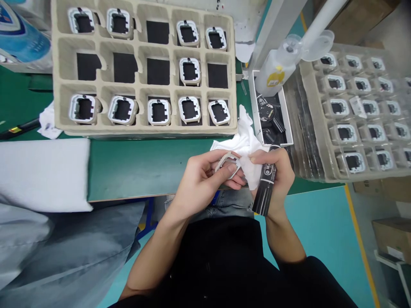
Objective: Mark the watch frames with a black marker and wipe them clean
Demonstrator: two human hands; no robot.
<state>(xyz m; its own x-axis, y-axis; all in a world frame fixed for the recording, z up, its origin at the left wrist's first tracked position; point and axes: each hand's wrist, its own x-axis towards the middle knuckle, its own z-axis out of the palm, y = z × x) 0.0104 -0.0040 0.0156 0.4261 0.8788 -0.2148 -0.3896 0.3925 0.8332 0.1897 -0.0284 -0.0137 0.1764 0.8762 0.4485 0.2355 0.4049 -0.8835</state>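
My left hand point(205, 177) pinches a small pale watch-case frame point(228, 163), rounded and hollow in the middle, just past the table's front edge. In my right hand point(280, 177) lies a black marker pen point(267, 182), slanting down, while the thumb and fingers of that hand also grip a white tissue point(253, 169). The tissue's edge touches or nearly touches the right side of the frame. My right fingers are partly hidden behind the pen. Ahead, a beige tray point(144, 130) holds several similar frames in its compartments; some pockets show only dark bottoms.
A white box point(289, 124) with dark parts stands to the right, a plastic bottle point(272, 70) in it. Stacked trays point(310, 141) of frames sit further right. White foam point(45, 171) overhangs the table's left front; a blue package point(25, 38) lies at upper left.
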